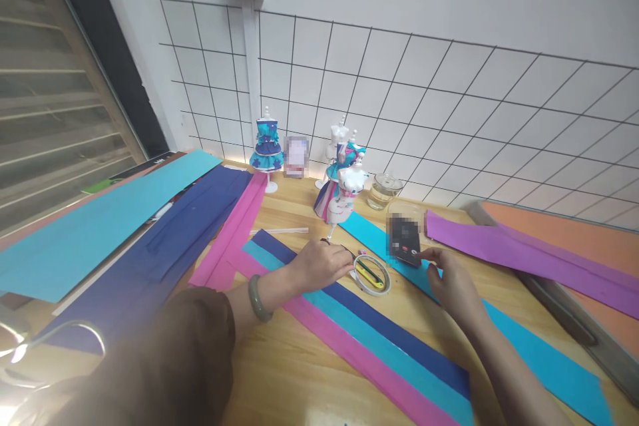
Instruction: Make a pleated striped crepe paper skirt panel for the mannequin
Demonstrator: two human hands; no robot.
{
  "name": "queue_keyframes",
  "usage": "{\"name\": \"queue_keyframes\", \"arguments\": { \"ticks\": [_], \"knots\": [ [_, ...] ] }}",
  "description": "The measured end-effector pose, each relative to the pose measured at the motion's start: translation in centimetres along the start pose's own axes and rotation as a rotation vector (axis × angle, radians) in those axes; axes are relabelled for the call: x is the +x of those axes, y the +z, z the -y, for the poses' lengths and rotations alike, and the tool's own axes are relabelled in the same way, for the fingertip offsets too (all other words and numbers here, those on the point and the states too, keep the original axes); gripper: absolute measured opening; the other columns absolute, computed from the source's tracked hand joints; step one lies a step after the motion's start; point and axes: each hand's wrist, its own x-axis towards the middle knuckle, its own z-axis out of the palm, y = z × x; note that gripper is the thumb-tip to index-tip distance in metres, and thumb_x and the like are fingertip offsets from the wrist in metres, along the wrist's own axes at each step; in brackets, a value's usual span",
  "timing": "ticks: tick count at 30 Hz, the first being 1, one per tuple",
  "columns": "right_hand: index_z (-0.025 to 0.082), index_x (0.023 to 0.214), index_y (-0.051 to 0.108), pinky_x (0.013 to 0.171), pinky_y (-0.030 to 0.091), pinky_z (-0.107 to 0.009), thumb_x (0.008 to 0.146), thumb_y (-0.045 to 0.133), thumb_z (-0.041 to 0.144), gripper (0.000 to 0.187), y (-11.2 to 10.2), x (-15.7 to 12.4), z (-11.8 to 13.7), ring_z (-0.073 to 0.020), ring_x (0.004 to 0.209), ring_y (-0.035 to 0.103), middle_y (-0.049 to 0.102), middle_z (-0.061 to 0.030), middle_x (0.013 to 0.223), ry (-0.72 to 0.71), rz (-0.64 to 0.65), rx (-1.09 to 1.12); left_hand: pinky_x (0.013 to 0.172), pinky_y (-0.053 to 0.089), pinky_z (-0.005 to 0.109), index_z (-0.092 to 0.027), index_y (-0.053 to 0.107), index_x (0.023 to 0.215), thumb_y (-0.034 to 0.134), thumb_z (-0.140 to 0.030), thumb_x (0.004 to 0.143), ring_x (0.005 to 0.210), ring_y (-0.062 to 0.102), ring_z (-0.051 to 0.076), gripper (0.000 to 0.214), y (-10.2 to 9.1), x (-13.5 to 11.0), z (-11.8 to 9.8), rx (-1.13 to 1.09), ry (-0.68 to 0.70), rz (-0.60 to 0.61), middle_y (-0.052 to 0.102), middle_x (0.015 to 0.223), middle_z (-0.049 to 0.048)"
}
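Observation:
My left hand [322, 265] lies curled on the wooden table [279, 373], its fingers closed over the handles of a pair of scissors [349, 254], beside a roll of white tape [373, 274] with a yellow cutter inside it. My right hand [449, 276] reaches forward, its fingertips pinching the near edge of a dark phone [405, 241] that lies on a turquoise paper strip [524, 346]. Navy [389, 329], turquoise and pink [359, 356] paper strips run diagonally under both hands. A green bangle [258, 298] circles my left wrist.
Three small dress mannequins [344, 186] and a glass jar [384, 190] stand at the back by a wire grid on the wall. Large turquoise [84, 233] and navy sheets cover the left. Purple paper [524, 249] and an orange sheet lie at right on a grey tray.

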Motion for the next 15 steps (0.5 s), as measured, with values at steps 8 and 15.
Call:
{"name": "queue_keyframes", "arguments": {
  "ticks": [8, 15],
  "knots": [
    [0.019, 0.112, 0.041, 0.076, 0.042, -0.034, 0.069, 0.036, 0.012, 0.045, 1.6, -0.4, -2.4, -0.0219, 0.1, 0.055, 0.065, -0.0058, 0.101, 0.031, -0.169, 0.054, 0.053, 0.033, 0.025, -0.017, 0.054, 0.074, 0.04, -0.03, 0.089, 0.062, 0.057, 0.011, 0.024, 0.1, 0.0, 0.0, 0.013, -0.012, 0.019, 0.06, 0.067, -0.0014],
    [0.017, 0.126, 0.033, 0.087, 0.038, -0.04, 0.069, 0.034, 0.008, 0.058, 1.9, -0.2, -2.2, -0.0232, 0.11, 0.046, 0.063, -0.0075, 0.106, -0.08, -0.135, 0.005, 0.053, 0.034, 0.024, -0.016, 0.054, 0.075, 0.039, -0.032, 0.089, 0.061, 0.057, 0.01, 0.025, 0.2, 0.0, -0.1, 0.001, -0.025, 0.046, 0.061, 0.068, -0.0004]
  ]
}}
